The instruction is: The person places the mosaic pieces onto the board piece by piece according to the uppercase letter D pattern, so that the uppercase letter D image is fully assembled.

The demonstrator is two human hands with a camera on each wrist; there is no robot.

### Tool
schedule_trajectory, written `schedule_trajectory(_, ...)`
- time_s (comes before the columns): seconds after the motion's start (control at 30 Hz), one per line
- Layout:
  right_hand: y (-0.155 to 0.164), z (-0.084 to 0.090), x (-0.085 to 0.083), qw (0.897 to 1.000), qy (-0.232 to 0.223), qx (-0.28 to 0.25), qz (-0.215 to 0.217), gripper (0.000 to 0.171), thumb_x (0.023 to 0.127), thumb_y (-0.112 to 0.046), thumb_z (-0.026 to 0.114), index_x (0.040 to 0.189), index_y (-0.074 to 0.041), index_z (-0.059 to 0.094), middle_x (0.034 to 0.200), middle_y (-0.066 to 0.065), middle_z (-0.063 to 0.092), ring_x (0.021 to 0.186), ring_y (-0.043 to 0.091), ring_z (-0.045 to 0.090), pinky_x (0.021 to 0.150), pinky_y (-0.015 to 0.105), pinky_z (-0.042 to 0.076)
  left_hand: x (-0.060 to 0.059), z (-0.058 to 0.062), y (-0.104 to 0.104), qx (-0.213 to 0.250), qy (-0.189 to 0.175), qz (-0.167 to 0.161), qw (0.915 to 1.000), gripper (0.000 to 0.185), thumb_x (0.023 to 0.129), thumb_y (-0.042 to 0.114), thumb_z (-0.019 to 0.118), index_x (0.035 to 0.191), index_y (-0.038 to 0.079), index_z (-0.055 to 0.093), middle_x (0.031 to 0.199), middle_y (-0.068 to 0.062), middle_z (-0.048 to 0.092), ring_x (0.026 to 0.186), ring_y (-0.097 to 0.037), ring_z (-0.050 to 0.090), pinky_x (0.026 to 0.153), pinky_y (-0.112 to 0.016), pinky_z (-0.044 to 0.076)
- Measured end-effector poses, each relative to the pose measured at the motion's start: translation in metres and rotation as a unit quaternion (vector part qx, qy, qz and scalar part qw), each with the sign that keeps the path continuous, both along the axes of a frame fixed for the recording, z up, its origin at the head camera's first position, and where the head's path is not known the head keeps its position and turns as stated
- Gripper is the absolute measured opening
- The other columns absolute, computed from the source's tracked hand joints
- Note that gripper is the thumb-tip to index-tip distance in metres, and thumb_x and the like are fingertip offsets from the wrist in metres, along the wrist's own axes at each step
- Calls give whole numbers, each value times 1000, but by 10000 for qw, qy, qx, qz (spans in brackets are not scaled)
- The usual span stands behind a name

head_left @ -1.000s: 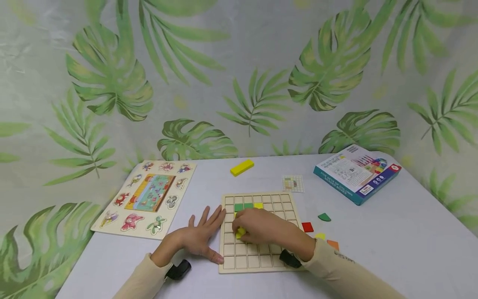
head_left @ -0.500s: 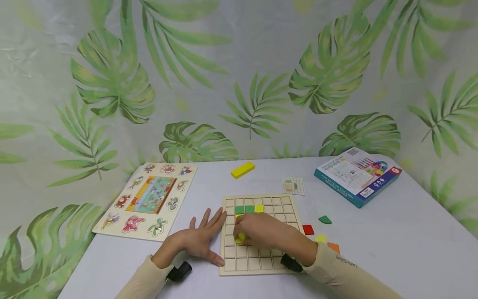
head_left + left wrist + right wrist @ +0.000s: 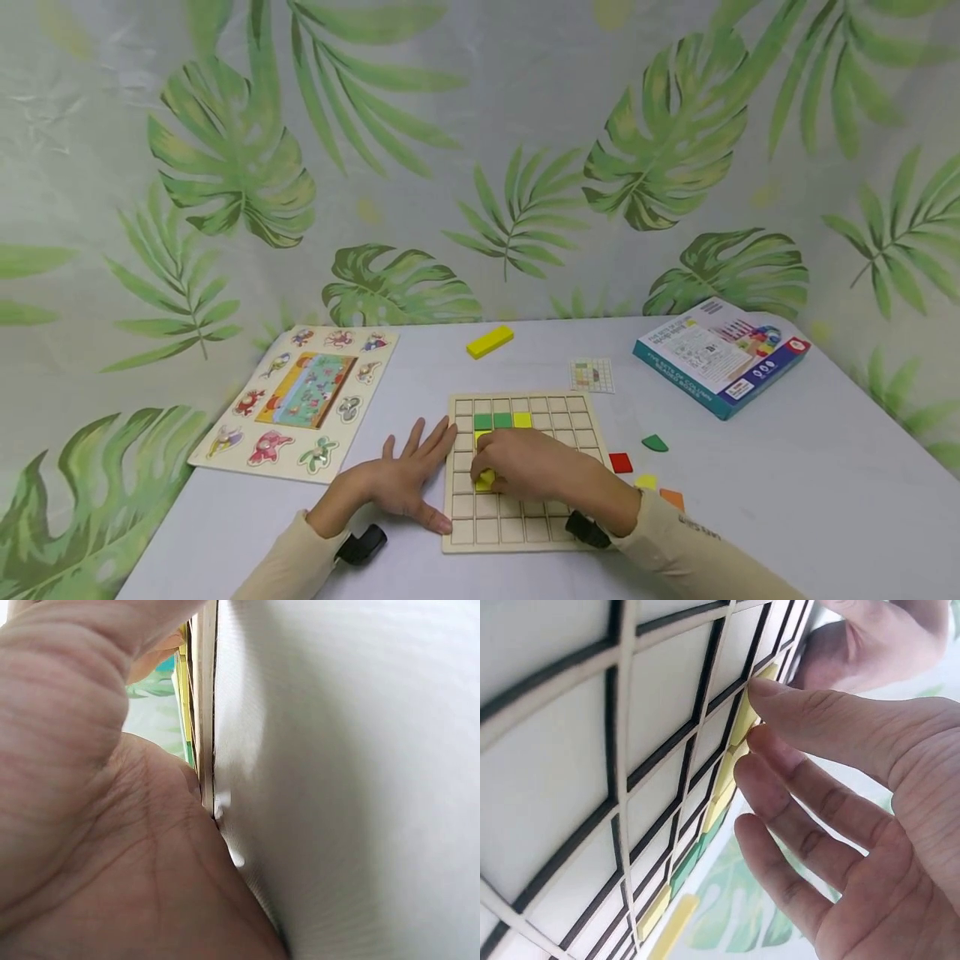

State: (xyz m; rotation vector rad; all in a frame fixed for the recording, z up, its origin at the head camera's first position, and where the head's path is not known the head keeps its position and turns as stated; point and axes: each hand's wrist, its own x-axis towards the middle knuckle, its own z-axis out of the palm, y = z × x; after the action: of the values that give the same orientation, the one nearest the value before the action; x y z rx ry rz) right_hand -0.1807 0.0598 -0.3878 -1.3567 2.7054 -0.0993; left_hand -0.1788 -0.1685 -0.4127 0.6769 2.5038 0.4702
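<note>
A wooden grid board [image 3: 510, 530] lies on the table. Two green tiles [image 3: 492, 421] and a yellow tile [image 3: 522, 420] sit in its second row from the back. My right hand [image 3: 525, 462] is over the left part of the board, its thumb and bent fingers on the edges of a yellow square tile [image 3: 485, 481]. More yellow tiles [image 3: 724, 780] line up beyond it in the right wrist view. My left hand [image 3: 408, 483] lies with spread fingers against the board's left edge, fingertips and thumb touching it.
A red tile [image 3: 620, 462], a green quarter-round piece [image 3: 655, 443], a yellow piece [image 3: 646, 482] and an orange piece [image 3: 672, 498] lie right of the board. Behind it are a pattern card [image 3: 592, 375] and a yellow block [image 3: 490, 342]. A picture puzzle [image 3: 300, 400] lies left, a box [image 3: 722, 354] right.
The yellow tile under my right fingers was tilted and now lies flatter in the grid. My right hand has shifted slightly; the left hand has stayed in place against the board.
</note>
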Motion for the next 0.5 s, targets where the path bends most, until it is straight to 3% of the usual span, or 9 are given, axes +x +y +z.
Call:
schedule_trajectory(0.27, 4, 0, 2, 9998, -109, -54, -167, 24, 88, -14, 77, 111, -22, 76, 105, -10, 72, 98, 6, 65, 89, 27, 54, 1, 0, 1, -2, -7, -25, 10000, 129, 75, 57, 81, 162, 13, -4, 169, -10, -13, 152, -41, -19, 111, -77, -4)
schedule_trajectory(0.5, 26, 5, 3, 9992, -194, -264, -240, 26, 90, -21, 76, 115, -18, 73, 111, -6, 71, 100, 9, 65, 91, 30, 54, 1, 2, 2, -56, 17, 11, 10000, 129, 75, 57, 81, 162, 12, -3, 169, -10, -12, 153, -40, -18, 111, -77, -4)
